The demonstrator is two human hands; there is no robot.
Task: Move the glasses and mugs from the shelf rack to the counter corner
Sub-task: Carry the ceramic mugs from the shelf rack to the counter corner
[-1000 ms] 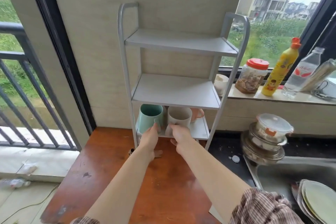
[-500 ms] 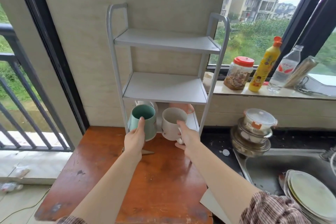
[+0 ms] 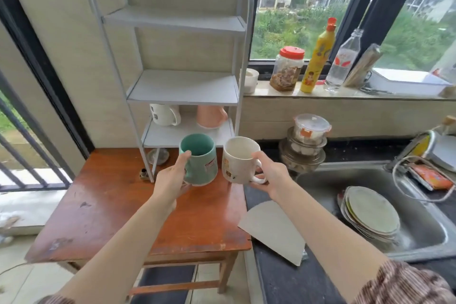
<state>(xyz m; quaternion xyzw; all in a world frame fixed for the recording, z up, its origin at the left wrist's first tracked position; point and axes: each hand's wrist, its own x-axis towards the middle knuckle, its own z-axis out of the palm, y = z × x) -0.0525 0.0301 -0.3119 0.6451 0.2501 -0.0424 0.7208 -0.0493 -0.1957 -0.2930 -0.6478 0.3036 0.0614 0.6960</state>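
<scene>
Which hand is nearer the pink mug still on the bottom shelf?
Left, narrowly. The left hand, holding the teal mug, sits below the pink mug, slightly left. The right hand, holding the white mug, is farther right.

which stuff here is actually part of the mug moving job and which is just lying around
Part of the job:
teal mug in the left hand
white mug in the right hand
white printed mug and pink mug on the bottom shelf
shelf rack

Just lying about:
red-lidded jar
yellow bottle
clear bottle
stacked containers
plates in the sink
</scene>
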